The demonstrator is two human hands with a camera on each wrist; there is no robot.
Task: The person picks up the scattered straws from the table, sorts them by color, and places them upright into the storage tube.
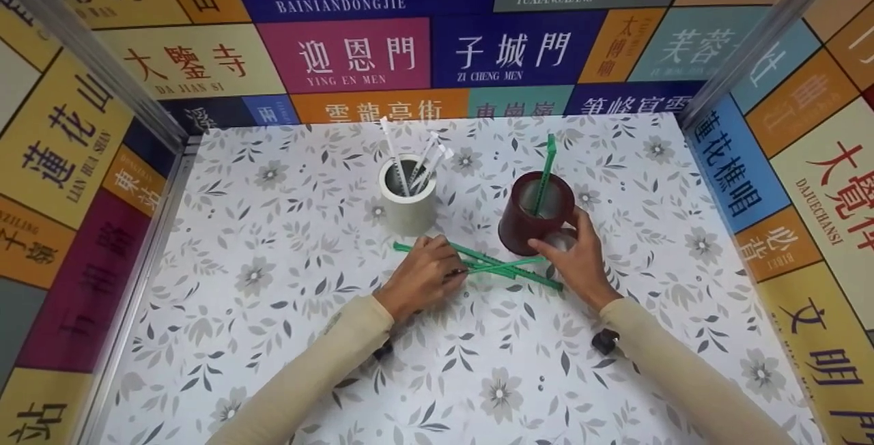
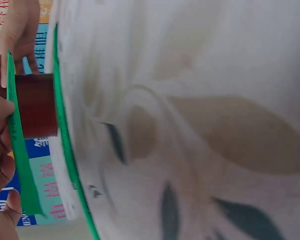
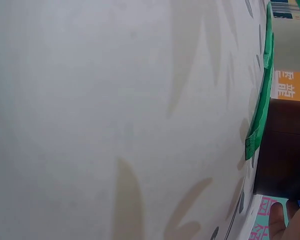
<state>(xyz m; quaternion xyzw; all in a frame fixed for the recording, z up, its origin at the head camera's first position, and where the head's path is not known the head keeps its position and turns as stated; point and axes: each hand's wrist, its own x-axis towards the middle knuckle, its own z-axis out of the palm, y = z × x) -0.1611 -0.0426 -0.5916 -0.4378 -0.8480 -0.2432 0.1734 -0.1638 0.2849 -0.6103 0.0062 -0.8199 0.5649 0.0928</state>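
My left hand [image 1: 425, 274] pinches a green-wrapped straw [image 2: 24, 165], which the left wrist view shows raised off the table. Below it, a few more green-wrapped straws [image 1: 546, 282] lie crossed on the tabletop. My right hand [image 1: 579, 259] grips the lower right side of a dark red cup [image 1: 513, 228], thumb at the front. One green-wrapped straw [image 1: 547, 165] stands leaning inside that cup. In the right wrist view, the dark red cup [image 3: 285, 150] stands beside green-wrapped straws [image 3: 262, 107] on the table, and only part of the hand shows.
A pale grey-green cup [image 1: 408, 216] stands left of the red one, with several white-wrapped straws [image 1: 390, 145] leaning out. The table [image 1: 287, 363] has a leaf-and-flower cover. Colourful panels with writing [image 1: 355, 56] enclose it at the back and sides.
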